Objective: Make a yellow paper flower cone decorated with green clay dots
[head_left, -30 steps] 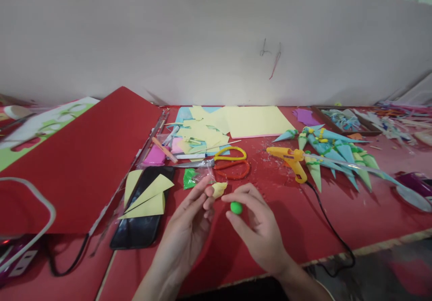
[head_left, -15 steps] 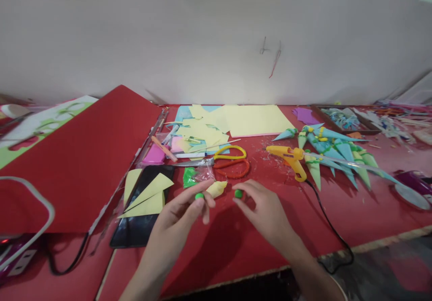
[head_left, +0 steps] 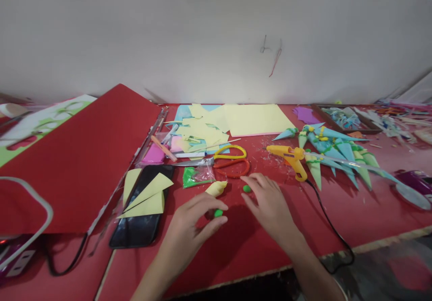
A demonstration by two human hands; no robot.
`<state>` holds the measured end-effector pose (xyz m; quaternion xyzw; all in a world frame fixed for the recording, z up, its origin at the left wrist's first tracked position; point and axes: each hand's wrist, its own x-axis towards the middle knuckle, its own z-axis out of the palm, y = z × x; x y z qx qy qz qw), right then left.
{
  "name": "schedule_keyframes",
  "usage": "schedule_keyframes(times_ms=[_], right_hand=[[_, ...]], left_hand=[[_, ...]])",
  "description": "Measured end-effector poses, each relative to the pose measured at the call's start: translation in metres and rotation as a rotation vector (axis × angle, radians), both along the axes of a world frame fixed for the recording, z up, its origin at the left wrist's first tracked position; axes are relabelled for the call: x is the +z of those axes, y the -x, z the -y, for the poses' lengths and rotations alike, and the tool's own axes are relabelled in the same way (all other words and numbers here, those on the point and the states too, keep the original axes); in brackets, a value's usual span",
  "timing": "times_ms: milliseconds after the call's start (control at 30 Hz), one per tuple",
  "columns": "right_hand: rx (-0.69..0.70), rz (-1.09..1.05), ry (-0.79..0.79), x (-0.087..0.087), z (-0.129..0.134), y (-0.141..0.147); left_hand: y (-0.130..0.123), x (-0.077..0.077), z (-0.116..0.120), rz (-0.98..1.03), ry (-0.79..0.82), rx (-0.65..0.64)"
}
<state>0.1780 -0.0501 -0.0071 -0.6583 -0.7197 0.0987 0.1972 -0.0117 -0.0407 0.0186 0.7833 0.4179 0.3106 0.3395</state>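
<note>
My left hand [head_left: 199, 220] pinches a small bright green clay ball [head_left: 218, 213] between thumb and index finger, above the red table. To its right, my right hand [head_left: 272, 204] has thumb and fingers parted around a second green clay ball [head_left: 246, 188]. Gaps show between that ball and the fingertips, and it seems to rest on the table. Just beyond the left hand lies a small pale yellow paper cone [head_left: 216, 188]. Behind the cone are a clear packet of green clay [head_left: 195, 176] and scissors [head_left: 232, 160] with yellow and red handles.
Yellow paper pieces [head_left: 148, 199] lie on a black phone [head_left: 140, 231] at left. A yellow glue gun [head_left: 286, 156] with its cord stands right, beside piled blue and green paper cones [head_left: 340, 150]. Paper scraps [head_left: 202, 132] and a red board [head_left: 91, 166] lie further back.
My left hand has moved right and nearer, turning so its thumb and index finger pinch the green ball. My right hand has shifted slightly right, its fingers parting from its ball.
</note>
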Motion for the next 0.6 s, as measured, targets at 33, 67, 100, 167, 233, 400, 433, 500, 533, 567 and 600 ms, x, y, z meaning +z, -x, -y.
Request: schedule_keyframes(times_ms=[33,67,100,167,233,400,433,500,533,567,600], right_hand=[[0.010,-0.051,-0.066,0.001,0.002,0.002],[0.043,-0.120,-0.123,0.003,0.005,0.005],[0.098,-0.201,-0.166,0.005,0.007,0.008],[0.246,-0.358,-0.183,0.010,0.012,0.013],[0.367,-0.469,-0.150,0.014,0.016,0.017],[0.479,-0.577,-0.139,0.015,0.018,0.021],[0.473,-0.592,-0.150,0.015,0.018,0.021],[0.428,-0.620,-0.193,0.013,0.018,0.021],[0.393,-0.632,-0.224,0.012,0.018,0.021],[0.354,-0.646,-0.254,0.012,0.017,0.021],[0.313,-0.663,-0.279,0.013,0.017,0.020]], left_hand=[[-0.001,-0.001,0.000,0.028,0.044,0.030],[-0.002,-0.003,0.000,0.059,0.100,0.054],[-0.004,-0.004,0.000,0.090,0.162,0.067],[-0.006,-0.006,0.001,0.141,0.264,0.060],[-0.008,-0.006,0.002,0.161,0.302,0.033],[-0.008,-0.007,0.005,0.150,0.298,-0.008],[-0.008,-0.008,0.006,0.136,0.298,-0.002],[-0.006,-0.010,0.007,0.100,0.296,0.020],[-0.005,-0.009,0.008,0.081,0.294,0.024],[-0.004,-0.008,0.007,0.062,0.286,0.024],[-0.003,-0.007,0.007,0.042,0.273,0.022]])
